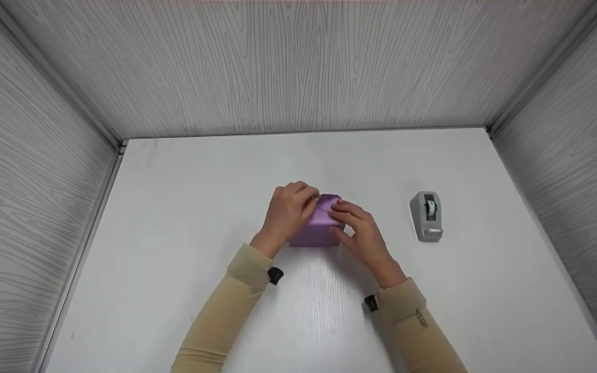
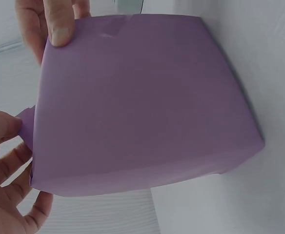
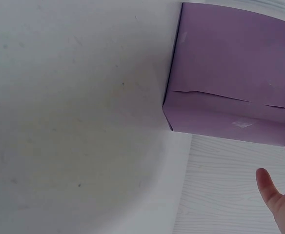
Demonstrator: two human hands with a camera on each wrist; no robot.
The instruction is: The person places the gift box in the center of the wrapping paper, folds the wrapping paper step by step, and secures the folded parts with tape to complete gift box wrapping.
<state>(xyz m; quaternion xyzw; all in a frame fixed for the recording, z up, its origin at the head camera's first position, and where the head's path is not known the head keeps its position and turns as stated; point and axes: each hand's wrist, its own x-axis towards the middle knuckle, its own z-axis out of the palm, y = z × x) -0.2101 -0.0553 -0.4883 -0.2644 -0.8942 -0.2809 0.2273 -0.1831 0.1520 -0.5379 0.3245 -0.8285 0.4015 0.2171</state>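
A box wrapped in purple paper (image 1: 315,235) sits on the table between both hands. My left hand (image 1: 287,212) is at its upper left edge, thumb and finger pinching a small purple paper flap (image 2: 27,127) that sticks out from the box. My right hand (image 1: 365,235) holds the right side, with fingers over the top and the thumb (image 2: 60,30) against a side face. A clear piece of tape (image 3: 242,123) and thin seams show on the paper in the right wrist view. The right wrist view shows only part of each hand.
A grey tape dispenser (image 1: 427,223) with a roll in it stands to the right of the box. The white table (image 1: 184,207) is bordered by wood-grain panels (image 1: 298,67) at the back and on both sides.
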